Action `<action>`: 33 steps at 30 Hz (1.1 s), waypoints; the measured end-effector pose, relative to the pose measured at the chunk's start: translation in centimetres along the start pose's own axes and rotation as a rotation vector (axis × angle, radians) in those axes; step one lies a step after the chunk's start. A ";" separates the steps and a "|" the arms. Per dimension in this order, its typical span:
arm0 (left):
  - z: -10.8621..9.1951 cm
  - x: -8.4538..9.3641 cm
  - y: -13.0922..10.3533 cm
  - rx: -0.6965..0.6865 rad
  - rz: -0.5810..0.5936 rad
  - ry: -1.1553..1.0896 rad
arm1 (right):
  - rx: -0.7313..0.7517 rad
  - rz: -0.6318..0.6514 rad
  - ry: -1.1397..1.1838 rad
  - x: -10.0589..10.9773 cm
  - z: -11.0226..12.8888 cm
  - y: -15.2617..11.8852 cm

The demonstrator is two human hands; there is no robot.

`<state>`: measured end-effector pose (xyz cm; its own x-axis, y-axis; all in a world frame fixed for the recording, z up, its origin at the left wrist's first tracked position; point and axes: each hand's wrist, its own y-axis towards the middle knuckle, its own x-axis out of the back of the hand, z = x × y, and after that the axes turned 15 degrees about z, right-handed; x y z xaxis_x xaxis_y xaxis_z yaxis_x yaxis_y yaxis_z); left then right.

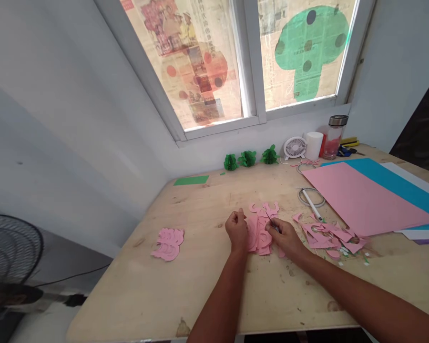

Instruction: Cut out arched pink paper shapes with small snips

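My left hand [237,229] is closed, thumb up, over the left edge of a stack of pink paper pieces [263,240]. What its fingers hold, if anything, is hidden. My right hand [285,236] is wrapped round a small tool with a thin dark blade [269,217] that points up and left. Whether it is scissors or a knife I cannot tell. Its fingers rest by the right side of the stack, which carries curved outlines. Curved pink cut-outs [270,208] lie just beyond the hands.
Layered pink cut-outs [168,244] lie at left. Pink scraps [331,236], a white pen [311,204] and large pink sheets [364,197] are at right. Along the back stand green paper ornaments [248,158], a small white fan [295,148] and a glass bottle [335,138].
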<state>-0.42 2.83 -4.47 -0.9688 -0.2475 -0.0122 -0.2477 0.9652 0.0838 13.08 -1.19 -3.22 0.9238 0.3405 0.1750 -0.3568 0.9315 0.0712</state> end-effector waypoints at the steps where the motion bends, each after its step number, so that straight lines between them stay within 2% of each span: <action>1: 0.1 -0.1 0.0 0.003 0.017 -0.020 | -0.004 0.002 -0.008 0.0 0.0 0.0; 5: 0.1 -0.3 -0.2 0.013 0.060 -0.114 | -0.008 0.011 -0.030 0.1 0.0 -0.1; 18: -0.3 -0.4 -0.4 0.017 0.087 -0.319 | -0.032 0.016 0.026 0.4 0.8 0.0; 24: -0.5 -0.9 -0.7 0.047 0.228 -0.449 | -0.021 0.013 0.054 0.6 0.6 0.1; 26: -0.6 -1.0 -0.7 0.058 0.232 -0.472 | -0.027 0.000 0.069 0.7 0.6 0.1; 30: -1.1 -0.5 -0.5 0.077 0.156 -0.392 | -0.018 -0.048 0.060 0.9 0.9 0.2; 33: -1.5 0.2 -0.3 0.046 0.109 -0.153 | -0.041 -0.071 0.058 1.1 1.1 0.2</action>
<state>-0.51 2.34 -2.97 -0.9791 -0.1290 -0.1573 -0.1379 0.9893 0.0473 13.90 -0.77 -1.96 0.9535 0.2793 0.1136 -0.2853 0.9576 0.0407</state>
